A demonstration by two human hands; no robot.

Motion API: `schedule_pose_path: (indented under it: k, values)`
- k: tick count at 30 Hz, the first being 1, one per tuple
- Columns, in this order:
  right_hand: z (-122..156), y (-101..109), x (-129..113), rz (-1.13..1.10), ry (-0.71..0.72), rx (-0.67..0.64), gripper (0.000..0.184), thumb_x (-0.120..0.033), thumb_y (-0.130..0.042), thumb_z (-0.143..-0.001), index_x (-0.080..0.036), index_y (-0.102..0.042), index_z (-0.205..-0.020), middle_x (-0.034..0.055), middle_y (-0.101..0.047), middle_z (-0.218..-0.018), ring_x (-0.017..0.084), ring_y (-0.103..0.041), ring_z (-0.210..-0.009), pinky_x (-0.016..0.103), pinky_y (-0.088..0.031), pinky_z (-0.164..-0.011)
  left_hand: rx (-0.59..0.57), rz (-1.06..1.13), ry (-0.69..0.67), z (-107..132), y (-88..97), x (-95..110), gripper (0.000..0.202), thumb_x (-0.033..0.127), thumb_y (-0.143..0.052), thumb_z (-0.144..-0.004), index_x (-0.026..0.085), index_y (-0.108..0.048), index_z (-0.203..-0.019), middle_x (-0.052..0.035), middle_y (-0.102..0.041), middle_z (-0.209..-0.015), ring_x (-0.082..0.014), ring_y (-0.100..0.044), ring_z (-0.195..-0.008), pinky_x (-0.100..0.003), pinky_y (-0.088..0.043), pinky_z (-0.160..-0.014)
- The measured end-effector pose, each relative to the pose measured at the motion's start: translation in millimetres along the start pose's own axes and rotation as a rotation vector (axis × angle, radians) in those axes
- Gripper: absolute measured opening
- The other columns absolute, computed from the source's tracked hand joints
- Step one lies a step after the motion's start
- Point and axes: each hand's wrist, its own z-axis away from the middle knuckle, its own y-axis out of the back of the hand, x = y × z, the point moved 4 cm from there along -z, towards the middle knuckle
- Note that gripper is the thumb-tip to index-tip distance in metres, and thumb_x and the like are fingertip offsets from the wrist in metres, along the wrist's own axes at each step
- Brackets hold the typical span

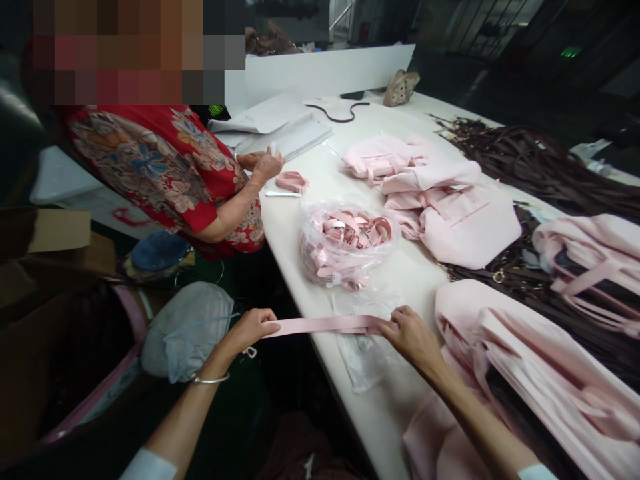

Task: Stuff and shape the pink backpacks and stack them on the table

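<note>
A flat pink strap (320,325) stretches between my two hands over the near edge of the table. My left hand (256,328) grips one end, and a small metal ring (250,351) hangs just below those fingers. The other end is pinched in my right hand (407,331), above the white tabletop (320,280). Under the strap lies a clear plastic bag (365,373). Just beyond it, an open plastic bag (313,257) holds a heap of coiled pink straps (355,230).
Pink bags (470,220) lie across the table's right side beside dark brown straps (540,157). At the left stands a co-worker in a red floral shirt (165,160), hands (263,163) together near a small pink strap bundle (291,181). A box (90,373) and grey sack (187,327) sit lower left.
</note>
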Motion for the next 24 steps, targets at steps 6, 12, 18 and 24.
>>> schedule_pose_path:
  k: [6,12,18,24]
  values:
    - [17,-65,-81,-0.396,0.403,-0.194,0.014,-0.009,-0.053,-0.065,-0.02,-0.053,-0.057,-0.0013,-0.07,-0.107,0.019,-0.058,-0.113,0.034,-0.032,-0.113,-0.027,0.043,-0.03,27,-20.3,44,0.028,0.043,-0.059,-0.075,0.017,-0.066,-0.079,0.0054,-0.046,-0.058,-0.0104,-0.04,-0.054,-0.022,-0.026,-0.05]
    - [-6,-119,-100,-0.548,0.211,-0.395,0.02,-0.033,-0.065,-0.076,-0.018,-0.057,-0.066,-0.0057,-0.053,-0.055,0.01,-0.048,-0.05,0.021,-0.038,-0.049,-0.023,0.113,-0.067,35,-37.9,57,0.026,0.041,-0.061,-0.076,0.016,-0.067,-0.079,0.0039,-0.056,-0.065,-0.0111,-0.047,-0.06,-0.022,-0.03,-0.055]
    - [-10,-116,-91,-0.54,0.212,-0.517,0.019,-0.031,-0.058,-0.079,-0.021,-0.062,-0.094,-0.0048,-0.058,-0.068,0.009,-0.046,-0.042,0.022,-0.032,-0.039,0.157,-0.124,-0.092,47,-31.7,77,0.018,0.034,-0.058,-0.081,0.02,-0.069,-0.077,0.0023,-0.066,-0.072,-0.0129,-0.057,-0.067,-0.024,-0.031,-0.059]
    - [-17,-122,-91,-0.626,0.264,-0.348,0.062,-0.014,-0.059,-0.066,-0.027,-0.056,-0.127,-0.0017,-0.064,-0.088,0.017,-0.059,-0.082,0.033,-0.047,-0.084,0.218,-0.326,-0.178,57,-41.0,94,0.015,0.026,-0.055,-0.089,0.021,-0.067,-0.08,-0.0007,-0.072,-0.083,-0.015,-0.065,-0.075,-0.024,-0.037,-0.065]
